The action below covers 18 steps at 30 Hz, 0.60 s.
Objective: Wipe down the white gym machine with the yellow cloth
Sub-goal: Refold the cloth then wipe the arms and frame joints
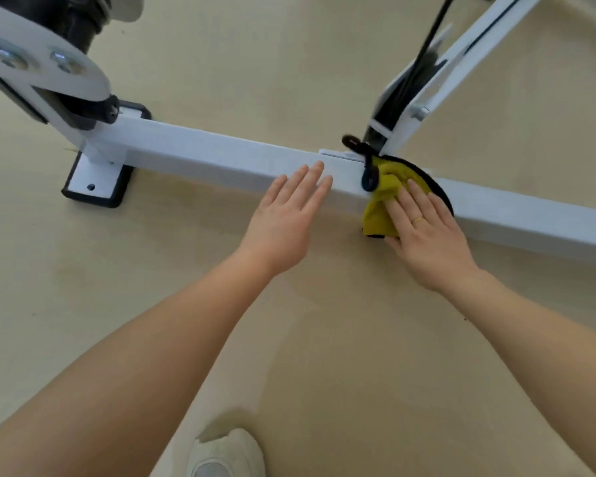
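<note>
The white gym machine's low base bar (pixel 221 156) runs across the beige floor from upper left to right. A yellow cloth (pixel 381 208) is bunched against the bar's front face, just below a black hook (pixel 367 166). My right hand (pixel 427 232) lies flat on the cloth with straight fingers and presses it to the bar. My left hand (pixel 283 222) is flat with its fingers straight, the fingertips reaching the bar's top edge, holding nothing.
A white upright with a black cable (pixel 427 60) rises from the bar at upper right. A bolted white bracket (pixel 38 63) hangs over the left end, above a foot plate (pixel 93 182). My white shoe (pixel 226 456) stands on the floor below.
</note>
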### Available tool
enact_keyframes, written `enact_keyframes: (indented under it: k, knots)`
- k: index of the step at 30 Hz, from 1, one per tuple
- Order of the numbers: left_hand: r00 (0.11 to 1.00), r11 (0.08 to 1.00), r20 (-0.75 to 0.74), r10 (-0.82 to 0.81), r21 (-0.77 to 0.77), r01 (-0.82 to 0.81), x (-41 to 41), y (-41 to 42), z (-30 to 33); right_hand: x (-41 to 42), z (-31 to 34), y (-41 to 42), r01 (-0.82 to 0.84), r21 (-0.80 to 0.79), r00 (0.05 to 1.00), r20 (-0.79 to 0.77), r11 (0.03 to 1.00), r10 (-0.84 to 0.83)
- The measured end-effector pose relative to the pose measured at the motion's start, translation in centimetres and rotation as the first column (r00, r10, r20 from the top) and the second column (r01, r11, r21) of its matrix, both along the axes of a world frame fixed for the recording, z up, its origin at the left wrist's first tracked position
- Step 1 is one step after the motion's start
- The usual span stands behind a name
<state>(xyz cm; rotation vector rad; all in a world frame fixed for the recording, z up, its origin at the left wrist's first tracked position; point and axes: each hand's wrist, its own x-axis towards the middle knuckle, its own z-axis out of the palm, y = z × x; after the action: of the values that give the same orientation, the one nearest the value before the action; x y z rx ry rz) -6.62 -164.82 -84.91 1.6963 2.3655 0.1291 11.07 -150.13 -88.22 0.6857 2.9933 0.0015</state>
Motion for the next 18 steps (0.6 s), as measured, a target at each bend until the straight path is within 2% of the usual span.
enact_keyframes:
  k: [2, 4, 5, 7, 9, 11, 13, 16, 18]
  knots:
    - [0.999, 0.999, -0.004, -0.034, 0.018, 0.034, 1.8, 1.8, 0.2, 3.7, 1.0, 2.5, 0.236, -0.039, 0.967, 0.103, 0.971, -0.231]
    - [0.998, 0.998, 0.0, -0.065, 0.008, 0.065, 3.4, 3.6, 0.2, 6.5, 1.9, 5.0, 0.481, -0.062, 0.87, 0.155, 0.875, -0.467]
    - [0.997, 0.997, 0.006, -0.079, -0.002, 0.079, 4.1, 4.5, 0.1, 7.1, 2.5, 6.0, 0.535, -0.05, 0.836, 0.173, 0.844, -0.52]
    - [0.995, 0.995, 0.023, -0.095, -0.031, 0.096, 5.3, 6.0, -0.1, 6.6, 2.8, 6.6, 0.51, -0.059, 0.846, 0.214, 0.858, -0.488]
    - [0.995, 0.992, 0.039, -0.087, -0.083, 0.09, 6.3, 6.8, -0.2, 4.1, 2.6, 5.2, 0.403, -0.098, 0.902, 0.211, 0.91, -0.377]
    - [0.997, 0.989, 0.045, -0.064, -0.127, 0.069, 7.0, 6.9, -0.4, 1.5, 1.7, 3.1, 0.288, -0.123, 0.953, 0.132, 0.95, -0.272]
    - [0.998, 0.986, 0.04, -0.053, -0.156, 0.059, 7.3, 7.2, -0.3, 0.9, 1.4, 2.7, 0.254, -0.147, 0.967, 0.059, 0.956, -0.248]
    - [0.999, 0.975, 0.032, -0.03, -0.218, 0.036, 7.7, 7.7, 0.8, 4.0, 1.7, 5.4, 0.177, -0.197, 0.984, 0.07, 0.964, -0.166]
    - [0.999, 0.974, 0.021, -0.024, -0.226, 0.028, 8.4, 8.3, 1.2, 7.8, 1.9, 7.8, 0.217, -0.212, 0.974, 0.106, 0.953, -0.198]
